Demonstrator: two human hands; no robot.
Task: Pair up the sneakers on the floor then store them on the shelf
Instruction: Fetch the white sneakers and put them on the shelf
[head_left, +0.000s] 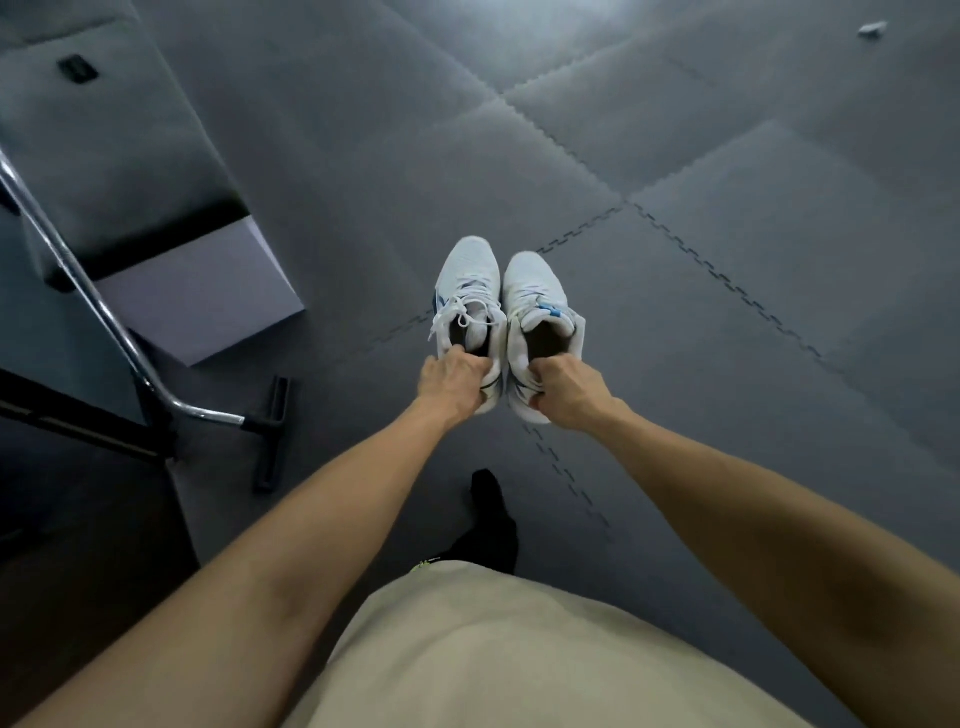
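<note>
Sneakers: the left sneaker (470, 291) and right sneaker (537, 306) are paired side by side above the floor mat (727, 156). Left hand (454, 382) and right hand (566, 387) each curl fingers around a heel collar. Pairing looks done; shelving remains, and no shelf is clearly identifiable.

Your hands (454, 382) grip matt white mesh-cloth sneakers (506, 312); beneath them, matt textured foam floor tiles (727, 312); leftward, a glossy chromed metal tube (93, 296).
</note>
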